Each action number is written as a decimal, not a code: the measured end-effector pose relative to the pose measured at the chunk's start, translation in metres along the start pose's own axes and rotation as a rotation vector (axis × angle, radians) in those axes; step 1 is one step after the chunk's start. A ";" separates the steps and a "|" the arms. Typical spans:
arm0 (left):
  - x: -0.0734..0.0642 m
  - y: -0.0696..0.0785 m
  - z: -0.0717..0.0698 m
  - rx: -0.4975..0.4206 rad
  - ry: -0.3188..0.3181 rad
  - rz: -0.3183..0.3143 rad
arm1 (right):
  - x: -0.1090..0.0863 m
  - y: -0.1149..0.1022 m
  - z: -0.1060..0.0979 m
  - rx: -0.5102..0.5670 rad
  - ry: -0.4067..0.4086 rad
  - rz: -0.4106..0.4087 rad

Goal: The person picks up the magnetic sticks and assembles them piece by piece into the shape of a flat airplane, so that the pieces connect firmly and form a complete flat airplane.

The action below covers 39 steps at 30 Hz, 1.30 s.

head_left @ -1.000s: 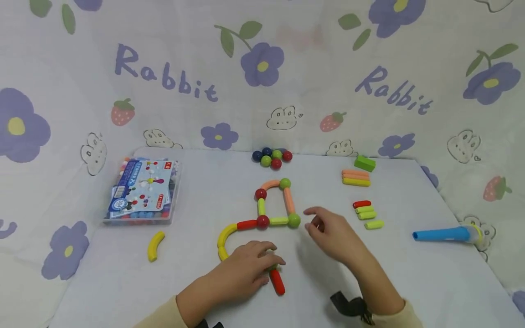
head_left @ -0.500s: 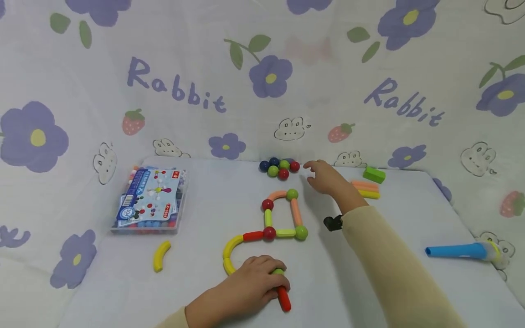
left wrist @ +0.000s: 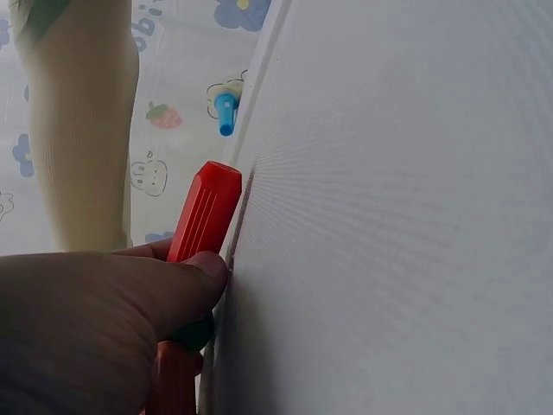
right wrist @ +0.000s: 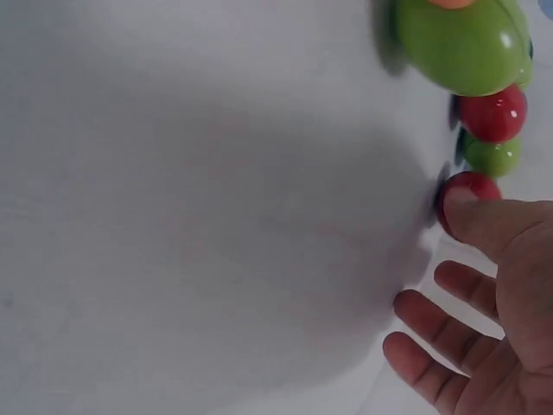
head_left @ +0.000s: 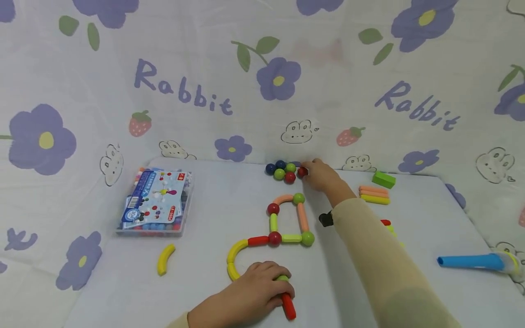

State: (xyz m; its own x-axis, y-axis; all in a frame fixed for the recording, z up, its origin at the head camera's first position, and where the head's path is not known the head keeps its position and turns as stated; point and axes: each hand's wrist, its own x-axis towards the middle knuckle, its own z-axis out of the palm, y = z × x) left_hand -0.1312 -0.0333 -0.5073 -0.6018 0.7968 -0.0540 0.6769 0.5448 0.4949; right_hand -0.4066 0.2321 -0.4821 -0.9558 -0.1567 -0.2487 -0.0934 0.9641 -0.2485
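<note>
My left hand [head_left: 256, 291] grips the near end of a joined chain of toy rods and balls, fingers curled round a green ball [head_left: 283, 278] and a red rod [head_left: 289, 307]. In the left wrist view the thumb lies along that red rod [left wrist: 207, 207]. From under the hand, curved yellow rods [head_left: 231, 259] lead to a red rod and a closed loop of balls and rods [head_left: 274, 223]. At the back, my right hand [head_left: 324, 180] pinches a red ball [head_left: 302, 171] at the cluster's right end; its thumb presses that red ball [right wrist: 467, 194] in the right wrist view.
Several blue, green and red balls [head_left: 280, 174] sit at the back. A clear box of parts [head_left: 155, 200] and a curved yellow rod [head_left: 166, 259] lie left. Right are orange and yellow rods [head_left: 374, 195], a green block [head_left: 383, 179] and a blue tapered tube [head_left: 471, 261].
My right hand has moved from beside the loop to the back and taken hold of a red ball. My left hand has closed round the green ball and red rod.
</note>
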 end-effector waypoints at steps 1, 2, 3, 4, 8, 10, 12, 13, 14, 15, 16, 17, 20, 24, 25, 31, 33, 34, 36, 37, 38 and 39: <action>0.000 0.000 0.001 -0.008 -0.002 -0.001 | -0.001 0.002 0.001 0.005 -0.001 0.009; 0.000 0.000 0.001 -0.017 -0.005 -0.004 | -0.002 0.004 0.002 0.006 -0.001 0.010; 0.000 0.000 0.002 -0.025 -0.006 -0.007 | -0.004 0.006 0.002 0.006 -0.001 0.005; 0.000 -0.001 0.002 -0.034 -0.007 -0.011 | -0.006 0.008 0.003 0.007 -0.001 0.001; 0.000 -0.004 0.004 -0.070 -0.002 -0.018 | -0.023 0.017 0.004 0.031 0.000 -0.022; 0.000 -0.005 0.005 -0.069 0.009 -0.009 | -0.041 0.022 0.005 0.062 0.002 -0.009; 0.000 -0.005 0.007 -0.069 0.020 -0.002 | -0.068 0.027 0.006 0.100 0.009 0.009; 0.000 -0.004 0.007 -0.067 0.024 0.000 | -0.082 0.030 0.008 0.119 0.013 0.024; 0.000 -0.004 0.007 -0.065 0.029 0.002 | -0.098 0.031 0.010 0.143 0.016 0.044; -0.001 -0.003 0.006 -0.068 0.028 -0.005 | -0.114 0.033 0.013 0.162 0.012 0.063; -0.001 -0.003 0.006 -0.070 0.026 -0.010 | -0.131 0.035 0.018 0.182 0.004 0.078; -0.001 -0.003 0.006 -0.072 0.026 -0.015 | -0.148 0.036 0.023 0.198 -0.007 0.090; 0.000 -0.004 0.008 -0.072 0.028 -0.023 | -0.196 0.036 0.039 0.240 -0.056 0.113; 0.003 -0.005 0.009 -0.063 0.038 -0.027 | -0.254 0.025 0.058 0.303 -0.111 0.054; 0.003 -0.005 0.008 -0.060 0.040 -0.032 | -0.264 0.020 0.063 0.327 -0.123 0.017; 0.002 -0.006 0.002 -0.070 0.032 -0.051 | -0.307 -0.010 0.091 0.474 -0.264 -0.117; 0.002 -0.005 0.004 -0.076 0.029 -0.049 | -0.314 -0.018 0.099 0.502 -0.303 -0.096; 0.002 -0.004 0.005 -0.075 0.028 -0.048 | -0.317 -0.021 0.101 0.513 -0.316 -0.082; 0.003 -0.004 0.007 -0.073 0.028 -0.046 | -0.321 -0.027 0.106 0.521 -0.329 -0.055; 0.003 -0.003 0.007 -0.068 0.030 -0.046 | -0.322 -0.029 0.107 0.522 -0.328 -0.049; 0.004 -0.003 0.008 -0.066 0.032 -0.046 | -0.323 -0.031 0.109 0.525 -0.329 -0.046; 0.004 -0.002 0.009 -0.066 0.033 -0.047 | -0.324 -0.032 0.109 0.523 -0.328 -0.047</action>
State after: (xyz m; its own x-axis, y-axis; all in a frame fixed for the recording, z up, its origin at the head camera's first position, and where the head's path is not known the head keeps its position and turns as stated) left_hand -0.1312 -0.0291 -0.5164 -0.6467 0.7610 -0.0507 0.6188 0.5624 0.5485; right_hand -0.0635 0.2283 -0.4960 -0.8108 -0.3342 -0.4805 0.0953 0.7346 -0.6717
